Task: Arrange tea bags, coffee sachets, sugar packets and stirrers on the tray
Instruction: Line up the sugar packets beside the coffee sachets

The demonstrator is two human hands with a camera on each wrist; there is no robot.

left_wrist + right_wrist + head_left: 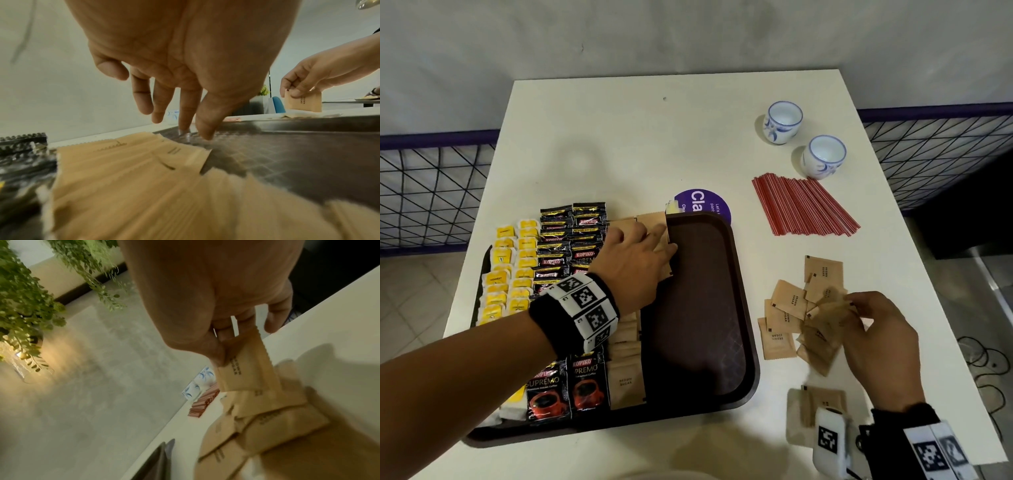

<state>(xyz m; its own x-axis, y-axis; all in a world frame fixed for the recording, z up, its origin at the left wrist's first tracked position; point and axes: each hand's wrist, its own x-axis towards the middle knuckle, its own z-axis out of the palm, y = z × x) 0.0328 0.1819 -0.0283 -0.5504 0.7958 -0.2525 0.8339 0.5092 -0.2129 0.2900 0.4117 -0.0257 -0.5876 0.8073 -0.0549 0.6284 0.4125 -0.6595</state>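
Nearest the viewer, the right hand pinches one brown sugar packet between thumb and fingers, lifted just above the loose sugar packets scattered on the white table to the right of the tray. The brown tray lies at the table's near left; its right half is bare. Across its left half run rows, left to right: yellow tea bags, black coffee sachets, and a row of overlapped sugar packets next to them. The left hand reaches over the far end of that sugar row, fingers extended and relaxed; in the left wrist view its fingertips touch the tray floor just beside the packets' edge, grasping nothing. Beyond the loose packets, a bundle of red stirrers lies flat on the table, well apart from the tray. A purple round sticker shows at the tray's far edge. Farthest, two white-and-blue cups stand upright near the stirrers.
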